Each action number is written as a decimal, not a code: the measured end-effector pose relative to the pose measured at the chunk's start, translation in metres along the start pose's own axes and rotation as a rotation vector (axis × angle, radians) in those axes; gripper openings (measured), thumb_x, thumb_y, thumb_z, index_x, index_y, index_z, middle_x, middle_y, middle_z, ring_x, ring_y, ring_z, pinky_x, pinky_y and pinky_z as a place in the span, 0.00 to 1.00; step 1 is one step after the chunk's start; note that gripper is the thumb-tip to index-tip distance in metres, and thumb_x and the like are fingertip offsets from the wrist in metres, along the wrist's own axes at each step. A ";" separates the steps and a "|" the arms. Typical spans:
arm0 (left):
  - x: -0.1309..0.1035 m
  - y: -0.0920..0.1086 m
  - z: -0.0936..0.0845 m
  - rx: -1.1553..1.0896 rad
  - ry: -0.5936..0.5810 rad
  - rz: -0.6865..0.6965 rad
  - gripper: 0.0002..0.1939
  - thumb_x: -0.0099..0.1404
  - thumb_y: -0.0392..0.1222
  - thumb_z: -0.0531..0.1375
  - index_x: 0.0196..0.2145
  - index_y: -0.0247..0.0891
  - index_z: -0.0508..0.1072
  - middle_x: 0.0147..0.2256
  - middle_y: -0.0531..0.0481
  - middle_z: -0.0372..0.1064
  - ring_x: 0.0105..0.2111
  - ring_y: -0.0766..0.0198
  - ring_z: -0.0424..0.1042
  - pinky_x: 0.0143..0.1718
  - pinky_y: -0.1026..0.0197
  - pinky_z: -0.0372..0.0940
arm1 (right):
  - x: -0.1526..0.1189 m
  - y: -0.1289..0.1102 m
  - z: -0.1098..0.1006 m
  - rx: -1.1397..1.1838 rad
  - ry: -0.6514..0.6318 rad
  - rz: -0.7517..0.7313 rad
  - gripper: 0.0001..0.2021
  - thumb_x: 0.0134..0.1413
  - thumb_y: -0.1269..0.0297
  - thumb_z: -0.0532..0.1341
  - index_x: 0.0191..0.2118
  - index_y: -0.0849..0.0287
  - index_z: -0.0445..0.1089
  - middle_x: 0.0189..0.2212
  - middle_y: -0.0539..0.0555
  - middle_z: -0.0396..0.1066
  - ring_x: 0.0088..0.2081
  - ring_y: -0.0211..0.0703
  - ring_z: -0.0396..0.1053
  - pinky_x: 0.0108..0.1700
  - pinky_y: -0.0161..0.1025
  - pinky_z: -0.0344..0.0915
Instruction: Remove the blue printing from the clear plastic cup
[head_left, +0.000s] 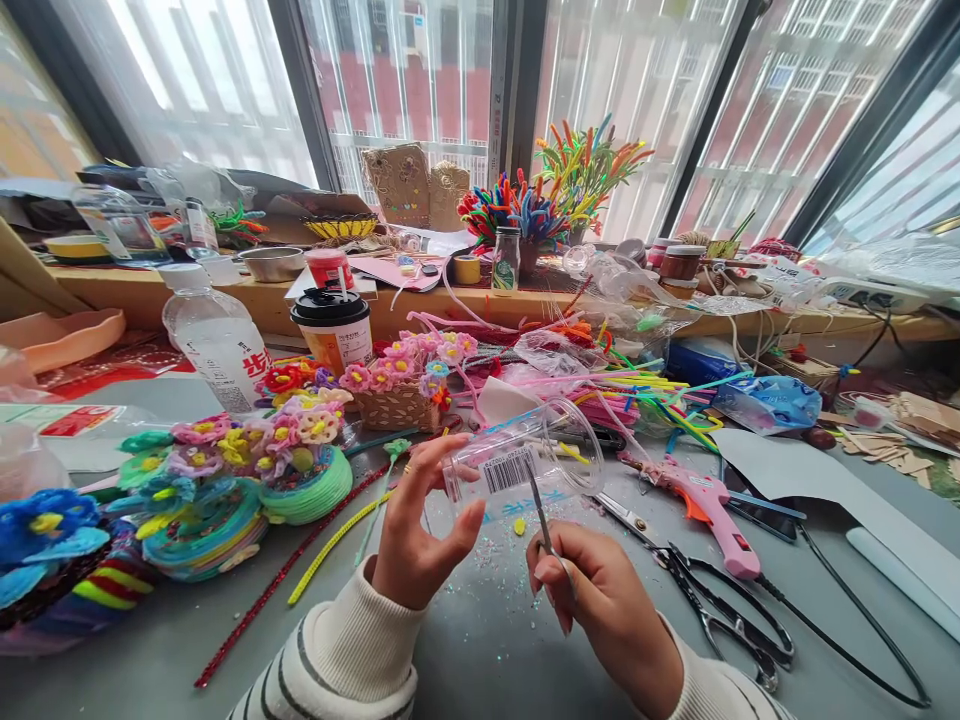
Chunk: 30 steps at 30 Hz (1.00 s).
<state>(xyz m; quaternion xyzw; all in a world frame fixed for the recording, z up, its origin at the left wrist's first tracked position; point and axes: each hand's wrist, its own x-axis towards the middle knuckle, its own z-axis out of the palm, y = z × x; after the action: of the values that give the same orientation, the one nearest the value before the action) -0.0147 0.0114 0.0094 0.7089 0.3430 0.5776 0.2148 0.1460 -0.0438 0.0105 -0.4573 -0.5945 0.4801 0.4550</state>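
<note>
My left hand [427, 530] grips a clear plastic cup [555, 480] by its base end, thumb below and fingers above. The cup is tipped on its side above the table, its rim to the right. A barcode label and blue print show on its wall. Closed around small metal scissors [541, 515], my right hand [589, 590] is just right of the cup. The blade points up against the cup's wall near the barcode; whether it cuts in cannot be made out. The scissors' handles are mostly hidden by my fingers. Below the cup lie a small yellow piece [519, 526] and scattered glitter bits.
Large black-handled scissors [720, 610] and a pink glue gun [712, 510] with its cord lie at right. Pipe-cleaner flower pots [202, 540], a water bottle [217, 340] and a drink cup [334, 330] stand at left. Pipe cleaners [585, 395] are heaped behind; a cluttered wooden ledge [420, 305] runs along the windows.
</note>
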 end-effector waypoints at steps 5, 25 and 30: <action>0.001 0.000 -0.003 0.059 -0.011 0.038 0.19 0.57 0.43 0.55 0.47 0.41 0.61 0.43 0.46 0.62 0.34 0.65 0.68 0.34 0.63 0.65 | 0.002 0.000 -0.003 0.019 -0.080 0.026 0.27 0.42 0.37 0.51 0.19 0.61 0.58 0.17 0.47 0.56 0.16 0.29 0.53 0.17 0.29 0.52; 0.004 -0.004 -0.005 0.104 -0.071 0.077 0.21 0.55 0.40 0.55 0.48 0.40 0.60 0.44 0.44 0.61 0.37 0.61 0.67 0.36 0.59 0.65 | 0.003 -0.003 -0.009 0.051 -0.131 0.053 0.27 0.41 0.37 0.52 0.22 0.62 0.61 0.19 0.47 0.58 0.14 0.27 0.51 0.16 0.29 0.49; 0.004 0.004 0.000 -0.004 -0.010 -0.042 0.19 0.55 0.41 0.56 0.46 0.41 0.62 0.45 0.44 0.61 0.40 0.59 0.66 0.42 0.56 0.62 | 0.004 0.000 -0.005 -0.044 -0.033 -0.042 0.25 0.46 0.39 0.50 0.20 0.60 0.61 0.19 0.48 0.60 0.16 0.29 0.51 0.19 0.31 0.51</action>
<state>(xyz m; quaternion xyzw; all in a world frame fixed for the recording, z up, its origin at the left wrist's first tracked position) -0.0134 0.0120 0.0146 0.7040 0.3555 0.5702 0.2301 0.1503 -0.0392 0.0117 -0.4464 -0.6217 0.4647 0.4452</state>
